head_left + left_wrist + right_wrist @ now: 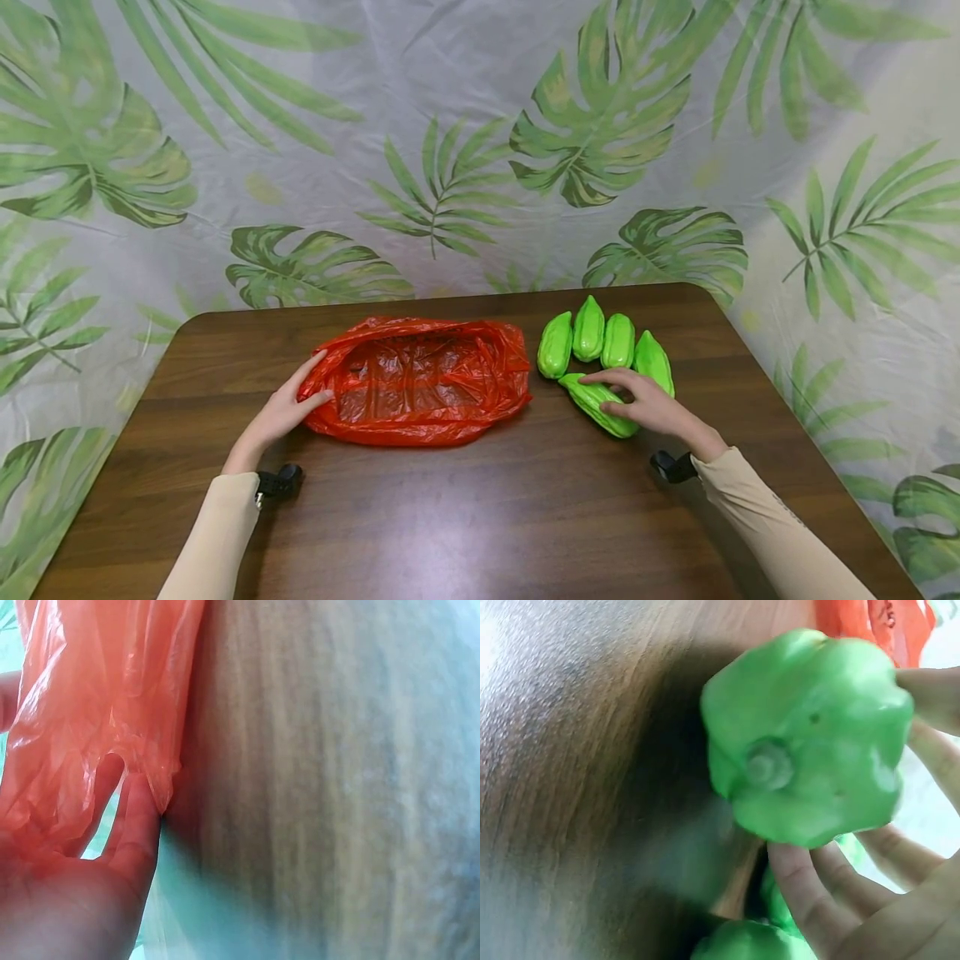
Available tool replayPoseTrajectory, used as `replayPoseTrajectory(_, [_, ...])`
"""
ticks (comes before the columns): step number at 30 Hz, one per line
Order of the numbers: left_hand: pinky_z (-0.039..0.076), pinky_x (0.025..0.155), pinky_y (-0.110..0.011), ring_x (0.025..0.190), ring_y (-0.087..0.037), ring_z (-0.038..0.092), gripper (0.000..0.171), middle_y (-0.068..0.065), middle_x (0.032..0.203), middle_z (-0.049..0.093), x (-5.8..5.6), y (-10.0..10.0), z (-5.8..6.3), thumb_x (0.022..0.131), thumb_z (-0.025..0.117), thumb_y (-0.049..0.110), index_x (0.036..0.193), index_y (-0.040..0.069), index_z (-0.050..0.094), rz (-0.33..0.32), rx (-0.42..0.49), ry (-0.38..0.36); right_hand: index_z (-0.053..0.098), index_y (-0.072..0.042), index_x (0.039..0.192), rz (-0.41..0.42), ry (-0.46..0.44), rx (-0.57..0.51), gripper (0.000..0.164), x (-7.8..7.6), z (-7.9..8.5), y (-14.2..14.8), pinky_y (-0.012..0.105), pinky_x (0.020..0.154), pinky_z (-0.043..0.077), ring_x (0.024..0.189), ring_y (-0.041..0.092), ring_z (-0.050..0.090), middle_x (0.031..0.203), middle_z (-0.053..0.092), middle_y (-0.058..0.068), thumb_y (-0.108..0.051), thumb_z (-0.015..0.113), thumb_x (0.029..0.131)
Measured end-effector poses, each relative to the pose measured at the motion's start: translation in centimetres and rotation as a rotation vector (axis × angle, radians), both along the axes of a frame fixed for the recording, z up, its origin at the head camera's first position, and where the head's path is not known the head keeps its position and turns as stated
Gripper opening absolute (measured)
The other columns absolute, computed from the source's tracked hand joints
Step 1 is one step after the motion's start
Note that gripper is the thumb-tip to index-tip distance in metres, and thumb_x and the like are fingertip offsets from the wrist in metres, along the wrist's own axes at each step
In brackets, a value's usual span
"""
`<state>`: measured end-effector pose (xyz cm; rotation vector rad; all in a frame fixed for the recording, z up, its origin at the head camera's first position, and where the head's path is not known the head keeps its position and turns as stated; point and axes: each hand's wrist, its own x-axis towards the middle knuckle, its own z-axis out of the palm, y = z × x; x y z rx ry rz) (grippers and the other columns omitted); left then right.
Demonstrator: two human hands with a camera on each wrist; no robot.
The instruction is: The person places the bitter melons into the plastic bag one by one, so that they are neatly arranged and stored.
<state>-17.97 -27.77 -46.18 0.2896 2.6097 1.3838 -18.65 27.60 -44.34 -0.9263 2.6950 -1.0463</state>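
A red plastic bag (420, 429) lies on the table with its wide mouth facing up. My left hand (288, 404) holds the left end of its rim, thumb over the edge and fingers along the outside. In the left wrist view, fingers (139, 825) show against the thin red film. To the right of the bag, my right hand (648, 402) grips a bright green, ridged bitter melon (592, 400) with a pointed tip. The right wrist view shows this melon's blunt stem end (810, 742), with thumb and fingers around it.
Several more green bitter melons stand behind the right hand, among them one at the left (555, 346) and one at the right (654, 362). They are near the back edge of the brown wooden table (525, 517). A leaf-patterned curtain (465, 125) hangs behind.
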Motion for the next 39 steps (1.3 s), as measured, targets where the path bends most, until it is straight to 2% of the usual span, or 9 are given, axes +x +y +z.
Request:
replayPoseTrajectory(6, [0.024,0.101,-0.067,0.132,-0.054,0.024,0.072,-0.030,0.152,0.016,-0.1,-0.1,-0.3,0.097,0.056,0.027,0.155,0.013,0.015,0.003,-0.003,-0.003,0.060,-0.007,0.129,-0.009,0.002,-0.011,0.038,0.1,0.4,-0.1,0.048,0.087,0.046,0.110,0.029,0.054,0.129,0.057,0.011,-0.012,0.063,0.092])
replayPoseTrajectory(14, [0.025,0.098,-0.070,0.129,-0.056,0.027,0.072,-0.031,0.151,0.019,0.3,0.1,-0.4,0.096,0.057,0.032,0.155,0.018,0.018,0.022,-0.015,0.017,0.059,-0.009,0.131,-0.028,0.021,-0.023,0.039,0.1,0.8,-0.5,0.050,0.088,0.046,0.112,0.030,0.054,0.130,0.056,0.011,-0.013,0.062,0.092])
replayPoseTrajectory(23, [0.026,0.100,-0.067,0.130,-0.056,0.027,0.071,-0.032,0.151,0.017,0.0,-0.1,-0.5,0.098,0.055,0.023,0.154,0.011,0.014,0.026,-0.032,-0.025,0.056,-0.010,0.134,-0.047,0.018,-0.084,0.041,0.2,1.7,-1.6,0.049,0.091,0.044,0.117,0.028,0.051,0.134,0.054,0.010,-0.012,0.061,0.093])
replayPoseTrajectory(34, [0.022,0.101,-0.068,0.131,-0.056,0.023,0.071,-0.032,0.151,0.016,0.2,0.1,-0.1,0.098,0.054,0.021,0.155,0.012,0.013,0.017,-0.030,-0.033,0.056,-0.016,0.135,-0.100,0.007,-0.108,0.040,-0.3,2.3,-3.1,0.052,0.090,0.044,0.112,0.030,0.055,0.135,0.052,0.009,-0.019,0.060,0.095])
replayPoseTrajectory(39, [0.020,0.102,-0.068,0.133,-0.055,0.021,0.070,-0.032,0.151,0.016,0.3,0.1,0.1,0.097,0.054,0.019,0.155,0.012,0.014,0.026,-0.022,-0.040,0.056,-0.015,0.135,-0.096,0.018,-0.120,0.041,-0.6,3.0,-4.1,0.052,0.091,0.043,0.112,0.029,0.055,0.134,0.053,0.009,-0.018,0.060,0.095])
